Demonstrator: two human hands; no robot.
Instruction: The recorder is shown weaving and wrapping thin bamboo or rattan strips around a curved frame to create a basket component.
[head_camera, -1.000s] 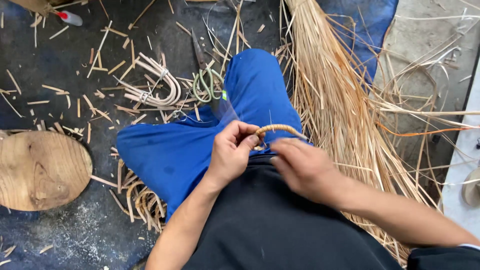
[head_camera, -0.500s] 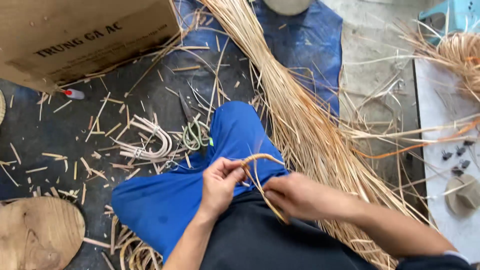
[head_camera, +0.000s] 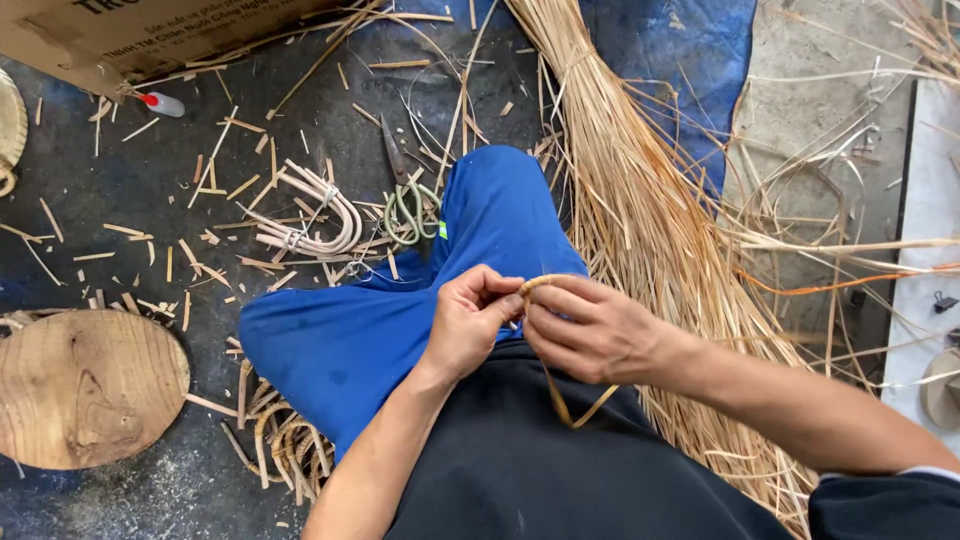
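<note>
Both the left hand and right hand pinch a rattan strip, bending it; tightening the curve likely needs steady grip.

Brown cardboard box, top left corner, dark printed side
</note>
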